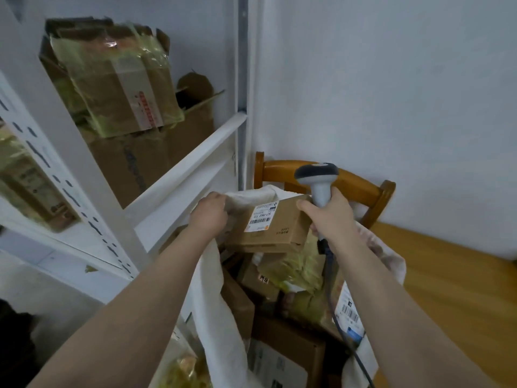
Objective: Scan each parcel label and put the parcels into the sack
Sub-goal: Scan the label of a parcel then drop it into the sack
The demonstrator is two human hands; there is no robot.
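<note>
The white woven sack (212, 303) is sitting well loaded, and I'm counting at least five parcels (288, 348) inside. The left hand (208, 217) is gripping its rim. The right hand (330, 217) is clamping one grey handheld scanner (317, 175) and pinning one small brown cardboard parcel (279, 231), label up, over the mouth. Beyond, at least two taped brown boxes (117, 88) are waiting on the white metal shelf (184, 161).

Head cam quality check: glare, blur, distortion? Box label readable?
Head view: dim, flat light, no hard shadows; wide-angle tilts and bends the shelf frame; glare on the taped parcel up top; label on the box in the right hand is soft, barcode visible, small print unreadable.
</note>
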